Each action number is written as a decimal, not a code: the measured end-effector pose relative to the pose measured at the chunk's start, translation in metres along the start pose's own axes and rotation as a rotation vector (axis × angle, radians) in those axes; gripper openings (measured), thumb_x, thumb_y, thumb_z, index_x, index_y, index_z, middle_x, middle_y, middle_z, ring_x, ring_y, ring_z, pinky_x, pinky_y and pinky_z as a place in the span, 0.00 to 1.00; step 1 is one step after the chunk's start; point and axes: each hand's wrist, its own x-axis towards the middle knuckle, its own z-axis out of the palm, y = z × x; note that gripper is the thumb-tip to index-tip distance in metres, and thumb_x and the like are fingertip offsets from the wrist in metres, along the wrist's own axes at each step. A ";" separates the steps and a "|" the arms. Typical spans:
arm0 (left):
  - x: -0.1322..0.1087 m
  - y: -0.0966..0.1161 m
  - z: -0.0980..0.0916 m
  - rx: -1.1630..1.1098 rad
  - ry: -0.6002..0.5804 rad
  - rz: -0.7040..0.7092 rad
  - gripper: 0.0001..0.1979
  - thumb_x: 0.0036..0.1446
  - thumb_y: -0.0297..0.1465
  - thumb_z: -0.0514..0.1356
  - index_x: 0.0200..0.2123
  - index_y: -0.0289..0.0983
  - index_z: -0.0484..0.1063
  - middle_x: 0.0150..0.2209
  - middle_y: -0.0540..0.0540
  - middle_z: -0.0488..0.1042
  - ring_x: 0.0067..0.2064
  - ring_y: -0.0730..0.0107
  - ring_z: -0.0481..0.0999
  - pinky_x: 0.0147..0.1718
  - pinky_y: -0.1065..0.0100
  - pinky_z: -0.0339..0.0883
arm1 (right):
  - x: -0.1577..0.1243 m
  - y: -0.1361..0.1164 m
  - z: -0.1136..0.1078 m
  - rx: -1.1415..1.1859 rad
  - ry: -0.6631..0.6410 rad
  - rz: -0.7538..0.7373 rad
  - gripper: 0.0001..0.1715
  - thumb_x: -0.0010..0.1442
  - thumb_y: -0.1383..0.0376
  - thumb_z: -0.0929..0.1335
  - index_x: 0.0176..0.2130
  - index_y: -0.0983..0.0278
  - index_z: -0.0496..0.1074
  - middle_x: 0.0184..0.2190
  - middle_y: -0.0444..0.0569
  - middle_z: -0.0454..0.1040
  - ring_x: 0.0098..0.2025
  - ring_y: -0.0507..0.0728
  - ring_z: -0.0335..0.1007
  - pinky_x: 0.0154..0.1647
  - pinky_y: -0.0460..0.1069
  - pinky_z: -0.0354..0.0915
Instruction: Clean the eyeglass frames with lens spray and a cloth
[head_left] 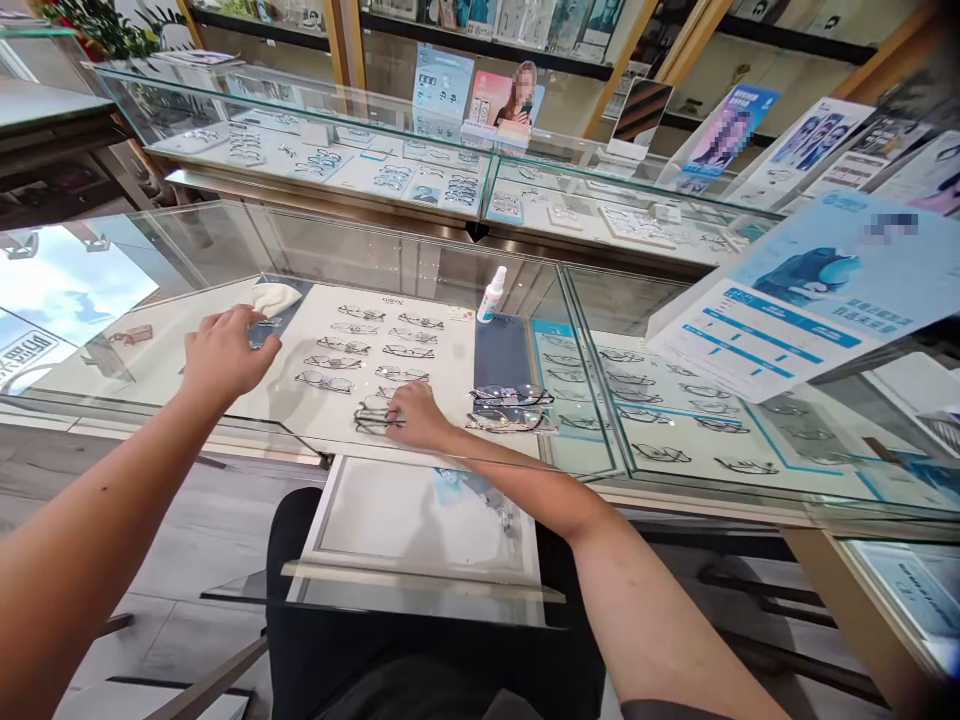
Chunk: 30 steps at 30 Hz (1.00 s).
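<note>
I sit at a glass display counter (pixel 150 300) with rows of eyeglasses under the glass. My left hand (pixel 223 352) reaches over the counter top, fingers curled, next to a white cloth (pixel 274 297) and a small clear item I cannot make out. My right hand (pixel 417 414) rests on the glass near the front edge, fingers closed on a dark-framed pair of glasses (pixel 373 414). Two more pairs of glasses (pixel 511 407) lie just right of that hand. A white spray bottle (pixel 492 294) stands upright further back.
A pulled-out white tray (pixel 420 520) sits over my lap below the counter. A tilted blue-and-white leaflet stand (pixel 795 300) is at the right. A second glass counter (pixel 450 170) with glasses and posters runs behind.
</note>
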 end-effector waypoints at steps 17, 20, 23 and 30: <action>0.005 -0.004 0.006 0.017 0.002 0.009 0.34 0.69 0.45 0.49 0.69 0.31 0.69 0.71 0.28 0.71 0.73 0.30 0.65 0.66 0.32 0.62 | -0.107 -0.114 -0.182 0.468 -0.257 -0.367 0.16 0.57 0.60 0.79 0.35 0.58 0.70 0.44 0.47 0.80 0.50 0.62 0.71 0.65 0.60 0.60; 0.004 -0.004 0.006 0.025 0.003 0.008 0.35 0.70 0.46 0.47 0.69 0.31 0.69 0.71 0.27 0.71 0.72 0.30 0.65 0.66 0.33 0.63 | -0.085 -0.088 -0.233 0.100 -0.067 -0.304 0.10 0.56 0.63 0.74 0.34 0.58 0.69 0.39 0.47 0.77 0.50 0.65 0.68 0.67 0.64 0.55; 0.004 -0.003 0.005 0.020 0.007 0.012 0.36 0.69 0.47 0.47 0.69 0.31 0.70 0.71 0.27 0.71 0.72 0.30 0.65 0.66 0.33 0.63 | -0.061 -0.040 -0.258 -0.153 -0.020 -0.181 0.09 0.54 0.62 0.73 0.32 0.58 0.68 0.37 0.47 0.75 0.50 0.66 0.66 0.67 0.65 0.53; 0.006 -0.004 0.005 0.021 -0.002 0.007 0.35 0.68 0.49 0.49 0.68 0.33 0.70 0.71 0.26 0.71 0.72 0.32 0.65 0.66 0.34 0.63 | -0.039 0.054 -0.250 -0.449 -0.028 0.156 0.06 0.56 0.62 0.73 0.34 0.60 0.75 0.43 0.54 0.78 0.55 0.68 0.66 0.67 0.63 0.55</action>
